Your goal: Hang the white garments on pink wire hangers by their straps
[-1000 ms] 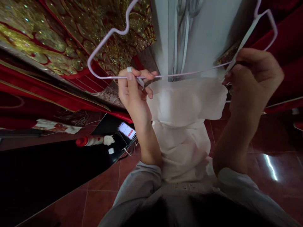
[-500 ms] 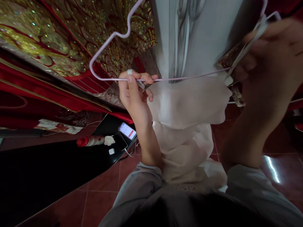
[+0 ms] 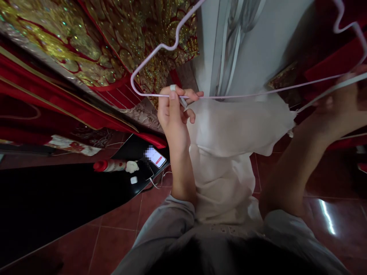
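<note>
My left hand pinches the lower bar of a pale pink wire hanger, with a short white strip between its fingers. From that hand a cream garment hangs in loose folds down the front of my body. A long white strap stretches from the garment's right upper corner to my right hand, which grips it beside the hanger's right end. The right hand is partly cut off by the frame edge and somewhat blurred.
Red and gold sequinned garments hang at the left. On a black table lie a lit phone, a red-capped bottle and a small white case. A grey panel stands ahead, above red floor tiles.
My right hand has moved right and slightly down, drawing the white strap out longer toward the frame edge. The hanger and my left hand sit a little further right in view.
</note>
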{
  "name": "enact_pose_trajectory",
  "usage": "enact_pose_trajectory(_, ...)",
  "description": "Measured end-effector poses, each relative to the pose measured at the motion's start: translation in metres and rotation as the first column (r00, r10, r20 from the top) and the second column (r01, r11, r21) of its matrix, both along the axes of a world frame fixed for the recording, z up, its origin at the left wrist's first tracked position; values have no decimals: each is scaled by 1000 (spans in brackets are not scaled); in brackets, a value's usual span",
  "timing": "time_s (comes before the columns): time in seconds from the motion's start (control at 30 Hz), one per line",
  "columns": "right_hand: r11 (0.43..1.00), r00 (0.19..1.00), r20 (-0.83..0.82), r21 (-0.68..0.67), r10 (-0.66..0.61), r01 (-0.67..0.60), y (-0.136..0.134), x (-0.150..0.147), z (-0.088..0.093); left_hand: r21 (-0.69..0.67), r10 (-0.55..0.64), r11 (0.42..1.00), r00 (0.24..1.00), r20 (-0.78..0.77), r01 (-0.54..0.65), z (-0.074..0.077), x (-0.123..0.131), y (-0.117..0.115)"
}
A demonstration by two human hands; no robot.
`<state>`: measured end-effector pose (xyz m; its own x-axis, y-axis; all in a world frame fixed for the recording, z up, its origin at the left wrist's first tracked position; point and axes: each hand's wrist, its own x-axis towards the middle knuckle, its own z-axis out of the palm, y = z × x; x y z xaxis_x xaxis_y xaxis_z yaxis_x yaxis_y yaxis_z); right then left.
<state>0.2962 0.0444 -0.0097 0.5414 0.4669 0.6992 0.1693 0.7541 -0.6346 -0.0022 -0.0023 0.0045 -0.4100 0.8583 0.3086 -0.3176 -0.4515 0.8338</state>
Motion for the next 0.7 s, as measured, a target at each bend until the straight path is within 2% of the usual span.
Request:
enact_pose_trajectory(0.03, 997, 992, 124, 79, 3, -13, -5, -20, 5, 1, -17, 1000, 1000, 15, 17, 1, 1, -1)
enact_pose_trajectory(0.07, 987, 935, 326, -118, 141, -108, -10, -38, 10, 9, -36, 999, 999, 32, 35, 2, 2, -2)
enact_pose_trajectory(0.1, 947, 836, 481, -294, 265, -131, -15, -53, 15, 17, -46, 999, 998, 51, 45, 2, 3, -3)
enact_pose_trajectory(0.13, 925, 776, 551, -363, 308, -110, -20, -65, 17, 26, -37, 999, 997, 72, 35, 3, 3, -4)
enact_pose_trajectory(0.17, 895, 730, 580, -436, 362, -97, -24, -73, 18, 30, -9, 1000, 995, 96, 6, 3, 1, -4)
enact_pose_trajectory(0.2, 886, 724, 579, -455, 374, -94, -28, -78, 17, 28, 40, 999, 992, 120, -43, 3, -2, -4)
enact_pose_trajectory(0.27, 882, 768, 519, -454, 375, -124, -32, -81, 11, 4, 202, 979, 967, 152, -205, 2, -13, -2)
enact_pose_trajectory(0.33, 881, 808, 456, -447, 374, -155, -33, -79, 3, -15, 370, 928, 917, 150, -372, 1, -29, 2)
enact_pose_trajectory(0.4, 893, 834, 424, -419, 353, -166, -31, -75, -1, 3, 446, 894, 888, 113, -449, 1, -47, 8)
enact_pose_trajectory(0.47, 899, 842, 416, -406, 344, -167, -29, -72, -2, 42, 373, 927, 928, 8, -373, 5, -63, 14)
enact_pose_trajectory(0.53, 896, 840, 416, -412, 348, -167, -28, -71, -1, 68, 218, 975, 963, -157, -210, 14, -73, 19)
enact_pose_trajectory(0.6, 898, 843, 412, -406, 345, -169, -28, -72, -1, 65, 84, 996, 936, -342, -66, 29, -77, 24)
enact_pose_trajectory(0.7, 920, 866, 404, -365, 295, -143, -30, -79, -4, -11, -2, 1000, 874, -487, -4, 54, -75, 28)
